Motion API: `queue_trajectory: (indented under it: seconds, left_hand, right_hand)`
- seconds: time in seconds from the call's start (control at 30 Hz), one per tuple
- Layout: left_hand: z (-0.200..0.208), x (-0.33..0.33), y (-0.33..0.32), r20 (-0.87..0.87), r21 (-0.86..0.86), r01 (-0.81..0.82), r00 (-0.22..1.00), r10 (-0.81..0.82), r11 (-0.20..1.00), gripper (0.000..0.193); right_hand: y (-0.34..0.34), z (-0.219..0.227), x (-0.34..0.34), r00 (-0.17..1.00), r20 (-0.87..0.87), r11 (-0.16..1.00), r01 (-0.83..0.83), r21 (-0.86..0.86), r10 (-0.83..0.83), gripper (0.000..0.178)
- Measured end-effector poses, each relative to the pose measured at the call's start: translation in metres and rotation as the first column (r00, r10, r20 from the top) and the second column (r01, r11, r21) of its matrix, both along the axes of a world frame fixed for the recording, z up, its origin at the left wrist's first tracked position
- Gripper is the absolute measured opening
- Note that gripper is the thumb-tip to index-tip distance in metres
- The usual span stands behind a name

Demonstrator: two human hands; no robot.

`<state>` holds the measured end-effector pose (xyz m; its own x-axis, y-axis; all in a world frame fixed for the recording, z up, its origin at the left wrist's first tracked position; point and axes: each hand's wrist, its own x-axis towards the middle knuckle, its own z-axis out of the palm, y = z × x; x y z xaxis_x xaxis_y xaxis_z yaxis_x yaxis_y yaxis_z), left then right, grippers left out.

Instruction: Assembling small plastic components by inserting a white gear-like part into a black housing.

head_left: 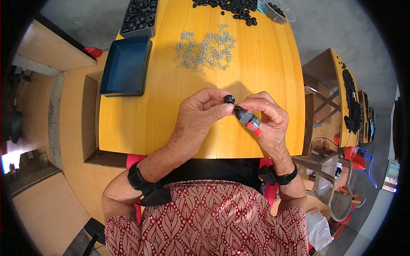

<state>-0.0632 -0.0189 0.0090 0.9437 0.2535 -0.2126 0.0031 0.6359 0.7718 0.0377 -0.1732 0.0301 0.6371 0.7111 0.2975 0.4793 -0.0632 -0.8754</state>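
Observation:
My left hand (194,113) pinches a small round black plastic part (229,99) between thumb and fingers, a little above the near half of the table. A hole or slot shows on the part's face. Close beside it, my right hand (271,121) has its thumb and index finger drawn together; anything between them is too small to make out. Black, grey and red tape (248,119) wraps the right thumb. Beyond both hands, a loose spread of small silvery screws (207,49) lies on the yellow wooden table (265,64).
A dark blue tray (147,68) stands at the table's left edge, below a grey bin (149,32) of black round parts. More black parts (239,6) lie at the far edge beside a clear plastic tub (288,15). A grey chair (331,179) stands at right.

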Motion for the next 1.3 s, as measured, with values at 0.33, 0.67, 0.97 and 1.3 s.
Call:
queue_trajectory:
  seconds: [0.33, 0.67, 0.97, 1.3]
  left_hand:
    - [-0.003, 0.001, -0.001, 0.012, 0.109, -0.012, 1.000, 0.010, 0.994, 0.023]
    - [0.000, 0.001, -0.004, 0.056, 0.218, 0.006, 0.998, -0.018, 0.976, 0.019]
    - [-0.007, 0.001, -0.005, 0.099, 0.254, 0.003, 0.995, -0.029, 0.967, 0.019]
    - [-0.002, 0.000, -0.005, 0.082, 0.126, 0.104, 0.990, -0.115, 0.987, 0.023]
  right_hand:
    - [-0.001, 0.008, 0.000, 0.988, 0.154, 0.996, -0.010, -0.090, 0.024, 0.022]
    - [-0.010, 0.031, 0.005, 0.944, 0.331, 0.995, 0.030, -0.092, 0.002, 0.021]
    - [-0.008, 0.031, 0.004, 0.920, 0.389, 0.992, 0.020, -0.128, 0.032, 0.024]
    - [-0.002, 0.037, 0.006, 0.902, 0.427, 0.990, 0.001, -0.138, 0.059, 0.027]
